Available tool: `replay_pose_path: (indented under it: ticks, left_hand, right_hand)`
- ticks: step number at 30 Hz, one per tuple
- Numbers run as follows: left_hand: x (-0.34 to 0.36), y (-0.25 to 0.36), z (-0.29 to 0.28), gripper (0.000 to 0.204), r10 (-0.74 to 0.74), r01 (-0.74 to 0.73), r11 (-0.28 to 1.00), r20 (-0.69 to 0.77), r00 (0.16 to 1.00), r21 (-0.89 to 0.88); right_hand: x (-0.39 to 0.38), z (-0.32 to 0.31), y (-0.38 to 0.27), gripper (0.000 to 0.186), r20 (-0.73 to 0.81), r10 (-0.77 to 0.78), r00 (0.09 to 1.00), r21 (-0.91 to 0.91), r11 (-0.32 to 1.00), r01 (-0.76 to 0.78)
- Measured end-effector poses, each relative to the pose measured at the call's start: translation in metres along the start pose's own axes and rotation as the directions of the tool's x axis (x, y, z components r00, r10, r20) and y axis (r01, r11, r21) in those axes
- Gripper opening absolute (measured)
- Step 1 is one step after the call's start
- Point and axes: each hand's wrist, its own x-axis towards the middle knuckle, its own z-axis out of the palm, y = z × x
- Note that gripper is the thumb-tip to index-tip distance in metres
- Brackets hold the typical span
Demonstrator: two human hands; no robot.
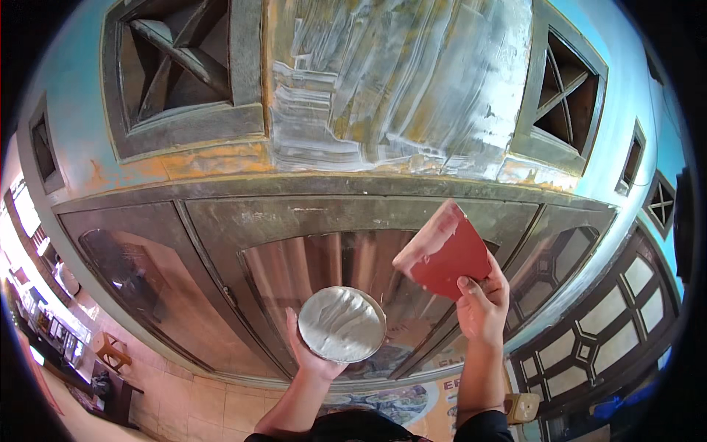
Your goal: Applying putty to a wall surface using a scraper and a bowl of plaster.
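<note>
Below the wall, two hands — left (313, 353) gripping one putty plate (342, 324), right (482, 302) one red scraper (445, 252).

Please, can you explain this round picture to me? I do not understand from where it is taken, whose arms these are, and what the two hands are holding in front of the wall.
The picture comes from a wide fisheye camera worn on a person's head, so straight edges look bent. The two arms entering from the lower edge are that person's own. The left hand holds a round metal plate covered with pale grey putty. The right hand grips a flat red scraper with a pale smeared edge, raised toward the wall. On the wall, between dark framed vents, a patch of whitish putty strokes is spread. Below it is a curved metal awning.
</note>
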Motion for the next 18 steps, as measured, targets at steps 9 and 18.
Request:
replay_pose_path:
  ticks: [9, 18]
  left_hand:
    - [-0.01, -0.015, 0.002, 0.086, -0.085, 0.079, 0.99, -0.05, 0.995, -0.115]
    - [-0.013, -0.032, -0.005, 0.086, -0.117, 0.112, 0.992, -0.085, 0.989, -0.065]
  right_hand:
    - [-0.053, -0.018, 0.046, 0.049, -0.087, 0.38, 0.921, 0.438, 0.845, -0.307]
    - [-0.073, -0.02, 0.037, 0.043, -0.021, 0.247, 0.969, 0.248, 0.94, -0.234]
